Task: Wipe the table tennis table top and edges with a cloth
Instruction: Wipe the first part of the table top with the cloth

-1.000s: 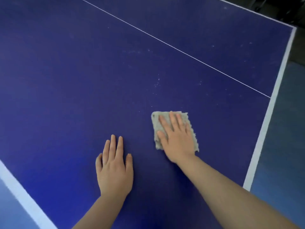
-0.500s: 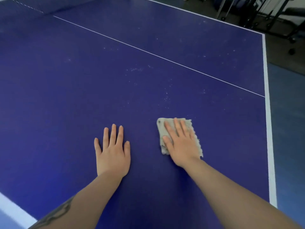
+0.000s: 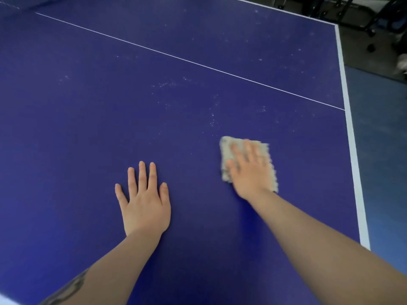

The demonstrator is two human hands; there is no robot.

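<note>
The blue table tennis table top (image 3: 92, 119) fills the view, with a thin white centre line and white border lines. A small grey-beige cloth (image 3: 225, 148) lies flat on it, right of centre. My right hand (image 3: 250, 170) presses flat on the cloth with straight fingers; it is motion-blurred. My left hand (image 3: 144, 201) rests flat on the bare table surface, fingers spread, about a hand's width left of the cloth. White dust specks (image 3: 212, 119) are scattered on the surface beyond the cloth.
The table's right edge with its white border (image 3: 350, 128) runs down the right side, blue floor (image 3: 383, 150) beyond it. Dark metal frames and wheeled legs (image 3: 361, 16) stand on the floor past the far right corner.
My right hand has slid the cloth a little away from my left hand, to the right and forward. My left hand stays planted. The view has tilted and shifted.
</note>
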